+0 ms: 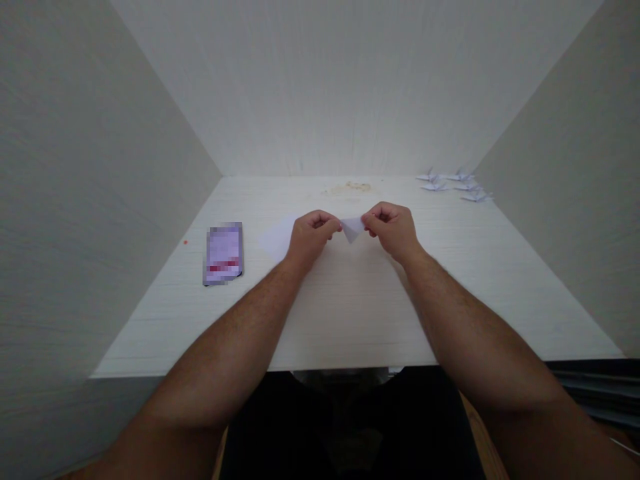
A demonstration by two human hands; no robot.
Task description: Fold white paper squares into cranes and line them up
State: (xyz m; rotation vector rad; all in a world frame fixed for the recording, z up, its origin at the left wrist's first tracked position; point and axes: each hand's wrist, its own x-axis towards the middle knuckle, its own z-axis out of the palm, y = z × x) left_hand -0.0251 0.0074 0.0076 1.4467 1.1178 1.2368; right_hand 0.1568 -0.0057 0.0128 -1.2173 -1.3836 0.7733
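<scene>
Between my two hands is a small piece of folded white paper (353,230), shaped like a triangle with its tip pointing down toward me. My left hand (314,235) pinches its left corner between thumb and fingers. At the right corner, my right hand (393,228) grips the paper in the same way. The paper is held just above the table, and its ends are hidden by my fingertips. A pale white patch, perhaps flat paper (277,237), lies on the table left of my left hand.
A phone-like device with a blurred screen (223,253) lies at the left. Several folded paper cranes (453,185) stand at the table's back right. Brownish stains (357,187) mark the white table (350,320) near the back wall. Panels enclose the table's left, right and back.
</scene>
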